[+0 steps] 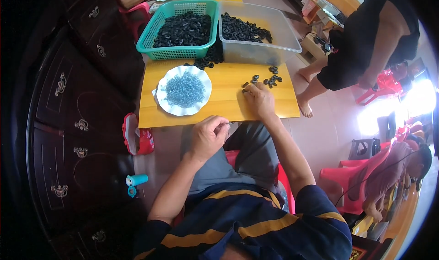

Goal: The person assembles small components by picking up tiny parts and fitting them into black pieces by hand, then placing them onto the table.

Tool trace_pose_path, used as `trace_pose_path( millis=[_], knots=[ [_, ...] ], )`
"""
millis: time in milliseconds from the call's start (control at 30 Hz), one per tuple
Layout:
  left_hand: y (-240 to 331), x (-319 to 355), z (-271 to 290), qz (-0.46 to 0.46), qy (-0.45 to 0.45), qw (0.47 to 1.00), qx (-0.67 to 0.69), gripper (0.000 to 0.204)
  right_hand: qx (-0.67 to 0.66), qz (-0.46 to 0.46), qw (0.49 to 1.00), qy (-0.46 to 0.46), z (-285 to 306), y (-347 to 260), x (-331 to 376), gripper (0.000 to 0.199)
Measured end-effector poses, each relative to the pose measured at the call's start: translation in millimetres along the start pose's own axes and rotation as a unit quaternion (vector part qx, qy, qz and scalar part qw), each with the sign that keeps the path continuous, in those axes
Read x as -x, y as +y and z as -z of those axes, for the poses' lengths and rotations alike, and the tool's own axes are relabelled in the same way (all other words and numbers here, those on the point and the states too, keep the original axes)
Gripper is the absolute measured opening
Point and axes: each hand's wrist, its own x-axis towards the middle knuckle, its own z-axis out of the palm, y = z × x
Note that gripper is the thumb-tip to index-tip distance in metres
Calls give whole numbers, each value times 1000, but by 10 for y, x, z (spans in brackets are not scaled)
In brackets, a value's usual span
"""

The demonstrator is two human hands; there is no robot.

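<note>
Rings lie scattered, axes pointing variously.

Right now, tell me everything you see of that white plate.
The white plate is round, with a wavy, glossy rim; its material may be plastic. It lies flat on the left of the yellow table, in front of the green basket, holding small translucent bluish pieces. Neither the left hand nor the right hand touches it.

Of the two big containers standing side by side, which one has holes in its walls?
The green plastic basket on the left: its walls are perforated; the translucent bin beside it has solid walls.
</note>
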Motion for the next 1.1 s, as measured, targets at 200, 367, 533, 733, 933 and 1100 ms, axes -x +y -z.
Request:
trace_pose_path(
  millis=[200, 367, 533, 733, 933, 1100],
  knots=[
    [2, -3, -9, -3, -5, 1000, -4, 8, 76, 50, 996, 16, -46, -13, 73, 12],
    [16, 1, -10, -10, -3, 1000, -8, 8, 85, 56, 995, 23, -80, -53, 68, 12],
    [25, -5, 16, -5, 19, 1000, -9, 6, 42, 28, 999, -16, -88, -96, 123, 15],
    [13, -43, 85, 11, 38, 999, -5, 7, -300, -134, 941, -84, 41, -341, 354, 12],
    [-45, -67, 77, 3, 55, 998, -16, 7, -551, -169, 802, -156, 111, -652, 552, 19],
    [-50, -64, 77, -5, 63, 998, -13, 7, -565, -153, 790, -184, 152, -723, 566, 20]
  ],
)
